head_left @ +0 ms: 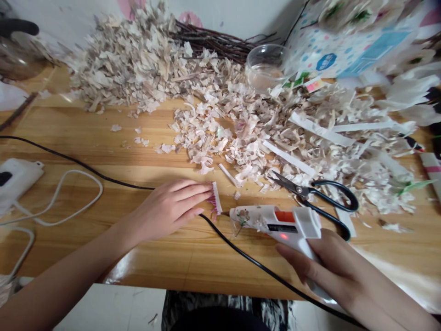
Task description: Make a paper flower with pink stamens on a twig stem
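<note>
My left hand [175, 207] lies low on the table, fingers stretched forward. Its fingertips hold down a small white strip with purple fringe [216, 197]; part of the fringe is hidden under the fingers. In my right hand [330, 266] is a white hot glue gun [292, 225], its handle wrapped by my fingers. A red light glows on the gun's side. Its nozzle points left and meets or nearly meets the strip's lower end. Fine strands and bits cling around the front of the gun. Black-handled scissors [310, 191] lie just beyond it, blades partly apart.
A black cable [241, 250] crosses the table beneath my left hand. Dry pale flakes [138, 59] heap along the back, with white paper strips [322, 129] among them. Behind stand a clear plastic cup [265, 69], dark twigs [220, 39] and a dotted box [320, 50]. A white power strip [20, 179] sits left.
</note>
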Action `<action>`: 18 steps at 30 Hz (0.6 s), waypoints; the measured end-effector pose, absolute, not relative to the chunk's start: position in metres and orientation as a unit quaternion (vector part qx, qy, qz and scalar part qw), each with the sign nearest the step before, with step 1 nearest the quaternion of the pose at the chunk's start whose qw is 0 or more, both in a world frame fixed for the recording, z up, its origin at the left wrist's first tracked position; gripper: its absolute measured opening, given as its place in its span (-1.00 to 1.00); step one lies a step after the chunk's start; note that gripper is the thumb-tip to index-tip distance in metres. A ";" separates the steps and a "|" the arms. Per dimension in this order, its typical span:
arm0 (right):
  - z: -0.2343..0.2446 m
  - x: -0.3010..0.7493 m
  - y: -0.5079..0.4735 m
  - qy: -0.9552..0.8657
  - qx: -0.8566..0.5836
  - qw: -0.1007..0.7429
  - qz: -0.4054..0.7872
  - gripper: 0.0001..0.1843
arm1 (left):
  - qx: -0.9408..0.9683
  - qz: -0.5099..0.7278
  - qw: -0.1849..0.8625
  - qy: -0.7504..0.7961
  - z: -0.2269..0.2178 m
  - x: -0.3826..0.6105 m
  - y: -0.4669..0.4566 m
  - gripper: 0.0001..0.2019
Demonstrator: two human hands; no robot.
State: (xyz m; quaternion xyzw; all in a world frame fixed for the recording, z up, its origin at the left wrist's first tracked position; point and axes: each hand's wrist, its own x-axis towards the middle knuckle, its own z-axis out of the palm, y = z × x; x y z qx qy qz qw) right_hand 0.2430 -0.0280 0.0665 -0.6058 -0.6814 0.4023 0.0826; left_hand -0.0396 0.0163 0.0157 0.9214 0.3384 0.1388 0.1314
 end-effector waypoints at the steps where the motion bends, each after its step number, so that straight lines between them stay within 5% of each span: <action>1: 0.067 0.243 -0.029 -0.675 -0.613 0.085 0.402 -0.29 | 0.921 0.140 0.133 0.339 0.015 -0.040 0.016 -0.70; 18: 0.067 0.245 -0.027 -0.631 -0.616 0.088 0.463 -0.32 | 0.923 0.149 0.122 0.332 0.014 -0.040 0.016 -0.72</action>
